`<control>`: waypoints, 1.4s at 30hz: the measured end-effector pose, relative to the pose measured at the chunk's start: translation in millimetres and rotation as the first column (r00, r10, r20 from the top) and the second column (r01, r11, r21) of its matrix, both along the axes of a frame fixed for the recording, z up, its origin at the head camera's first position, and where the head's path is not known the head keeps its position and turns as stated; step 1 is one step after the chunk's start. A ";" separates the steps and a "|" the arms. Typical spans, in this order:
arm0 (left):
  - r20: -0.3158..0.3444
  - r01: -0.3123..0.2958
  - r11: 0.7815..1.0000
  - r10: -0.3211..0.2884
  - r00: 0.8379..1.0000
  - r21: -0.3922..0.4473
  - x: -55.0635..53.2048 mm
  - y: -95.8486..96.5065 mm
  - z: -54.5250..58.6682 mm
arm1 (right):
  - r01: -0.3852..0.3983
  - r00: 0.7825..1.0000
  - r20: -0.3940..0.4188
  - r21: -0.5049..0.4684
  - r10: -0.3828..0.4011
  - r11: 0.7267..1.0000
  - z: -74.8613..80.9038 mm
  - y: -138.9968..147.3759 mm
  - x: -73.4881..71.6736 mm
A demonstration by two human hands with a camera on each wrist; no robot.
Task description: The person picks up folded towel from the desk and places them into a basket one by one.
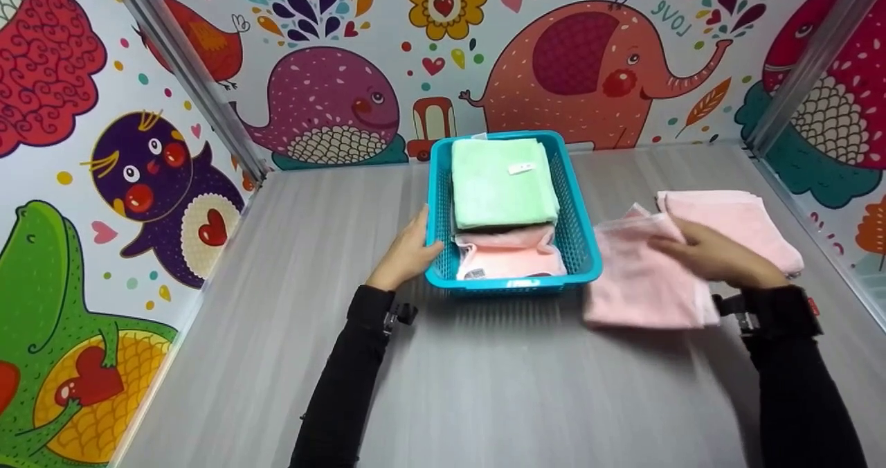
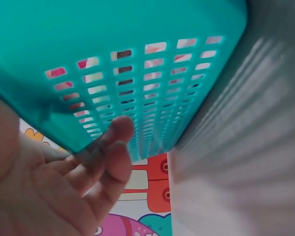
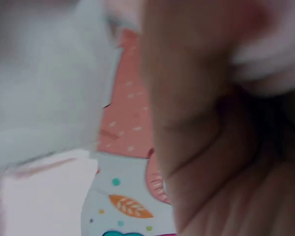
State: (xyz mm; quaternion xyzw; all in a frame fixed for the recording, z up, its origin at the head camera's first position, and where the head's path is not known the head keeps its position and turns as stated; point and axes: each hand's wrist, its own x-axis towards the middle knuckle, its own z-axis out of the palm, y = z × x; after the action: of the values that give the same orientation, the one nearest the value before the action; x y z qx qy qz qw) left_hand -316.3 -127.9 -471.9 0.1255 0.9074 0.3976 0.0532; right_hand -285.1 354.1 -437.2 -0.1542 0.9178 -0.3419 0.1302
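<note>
A teal plastic basket (image 1: pixel 583 246) stands mid-table, with a folded green towel (image 1: pixel 502 184) inside and a folded pink towel (image 1: pixel 512 257) in its near end. My left hand (image 1: pixel 407 250) grips the basket's left rim, thumb over the top; in the left wrist view its fingers (image 2: pixel 119 162) curl along the perforated wall. To the right of the basket, my right hand (image 1: pixel 713 253) pinches a folded pink towel (image 1: pixel 640 277) by its upper edge, and this towel is motion-blurred. Another folded pink towel (image 1: pixel 734 222) lies on the table behind that hand.
A grey table (image 1: pixel 277 350) spreads under everything. Walls with cartoon animals (image 1: pixel 567 73) close off the back and both sides, joined by metal corner posts (image 1: pixel 197 84). A small white label (image 1: pixel 522 168) shows on the green towel.
</note>
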 end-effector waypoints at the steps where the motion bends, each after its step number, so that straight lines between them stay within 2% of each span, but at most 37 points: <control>1: 0.001 0.000 1.000 0.000 1.000 -0.003 0.1 -0.1 -0.3 | 0.022 1.000 0.002 -0.036 -0.022 0.999 4.9 0.6 2.0; 4: 0.003 0.005 1.000 -0.005 1.000 -0.010 0.4 -0.2 -1.5 | 0.077 0.997 0.007 -0.184 -0.077 0.980 19.5 2.1 10.4; 6: -0.007 0.004 1.000 -0.005 1.000 -0.026 0.9 -0.1 -0.9 | 0.085 0.996 0.015 -0.314 -0.085 0.946 29.0 2.2 16.8; 7: -0.020 0.001 0.999 -0.002 1.000 -0.038 1.2 -0.1 -0.1 | 0.080 0.997 0.015 -0.383 -0.080 0.920 33.5 1.5 19.8; 9: -0.091 -0.013 0.998 0.007 0.996 -0.065 1.9 0.1 1.8 | 0.050 0.997 -0.031 -0.465 -0.073 0.884 41.9 -3.2 25.1; 11: -0.197 -0.027 0.995 0.008 0.980 -0.095 3.7 1.3 5.4 | -0.007 0.996 -0.082 -0.537 -0.044 0.843 49.2 -11.4 29.3; 13: -0.298 -0.015 0.995 -0.015 0.954 -0.098 7.0 4.5 10.7 | -0.031 0.989 -0.137 -0.541 -0.052 0.840 55.8 -23.5 33.8; 14: -0.344 0.000 0.996 -0.031 0.938 -0.089 9.6 7.5 14.0 | -0.036 0.983 -0.170 -0.523 -0.063 0.852 58.9 -30.8 36.0; 15: -0.377 0.027 0.997 -0.053 0.925 -0.074 13.2 11.5 18.1 | -0.041 0.980 -0.187 -0.518 -0.067 0.854 62.0 -38.5 37.9; 17: -0.405 0.116 0.993 -0.116 0.907 -0.025 21.3 21.9 26.2 | -0.041 0.973 -0.214 -0.510 -0.080 0.859 67.0 -54.7 40.7; 19: -0.409 0.213 0.977 -0.185 0.894 0.025 30.2 35.1 33.9 | -0.055 0.972 -0.221 -0.549 -0.082 0.834 71.4 -71.7 42.9; 20: -0.410 0.265 0.963 -0.221 0.885 0.055 34.2 41.7 36.5 | -0.072 0.970 -0.231 -0.574 -0.078 0.815 72.9 -79.6 44.0; 22: -0.386 0.385 0.912 -0.306 0.870 0.145 41.6 54.0 40.0 | -0.117 0.965 -0.255 -0.614 -0.055 0.781 74.8 -94.5 45.9; 24: -0.343 0.471 0.839 -0.373 0.862 0.273 49.4 63.7 42.1 | -0.173 0.959 -0.284 -0.627 -0.017 0.760 74.6 -107.3 47.3; 25: -0.329 0.494 0.800 -0.391 0.860 0.340 53.1 67.5 42.7 | -0.196 0.954 -0.298 -0.621 0.003 0.759 74.2 -112.9 47.4; 27: -0.338 0.512 0.726 -0.390 0.856 0.459 58.9 72.9 43.6 | -0.229 0.946 -0.322 -0.593 0.033 0.772 72.6 -122.0 44.8; 28: -0.359 0.509 0.702 -0.367 0.858 0.498 60.9 74.4 44.0 | -0.229 0.945 -0.325 -0.583 0.035 0.780 71.3 -125.5 42.4; 29: -0.391 0.501 0.695 -0.330 0.860 0.516 62.2 75.2 44.6 | -0.222 0.945 -0.324 -0.576 0.030 0.787 69.6 -128.4 38.9; 30: -0.434 0.492 0.704 -0.281 0.856 0.513 62.0 75.6 44.6 | -0.212 0.948 -0.319 -0.574 0.022 0.791 67.7 -130.9 34.5; 32: -0.499 0.459 0.741 -0.194 0.845 0.490 59.7 74.1 44.1 | -0.177 0.953 -0.301 -0.574 -0.005 0.800 62.4 -134.0 24.7; 35: -0.535 0.382 0.823 -0.115 0.837 0.421 50.9 67.7 38.8 | -0.156 0.972 -0.233 -0.590 0.018 0.792 52.9 -133.9 11.6; 38: -0.492 0.331 0.873 -0.126 0.862 0.358 41.2 59.3 33.0 | -0.171 0.977 -0.206 -0.588 0.059 0.791 44.2 -130.1 2.8; 40: -0.445 0.326 0.887 -0.160 0.881 0.327 35.0 53.6 30.3 | -0.185 0.967 -0.249 -0.556 0.051 0.810 39.2 -128.6 -2.7; 42: -0.406 0.335 0.896 -0.202 0.892 0.291 29.3 48.2 28.1 | -0.169 0.946 -0.323 -0.509 -0.006 0.844 33.9 -129.2 -8.7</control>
State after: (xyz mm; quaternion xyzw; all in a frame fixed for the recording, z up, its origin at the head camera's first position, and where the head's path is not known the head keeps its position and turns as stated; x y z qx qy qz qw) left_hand -287.0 -79.7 -443.7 0.3308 0.7883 0.5120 -0.0845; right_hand -293.8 224.8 -403.3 -0.2755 0.7890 -0.5469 -0.0494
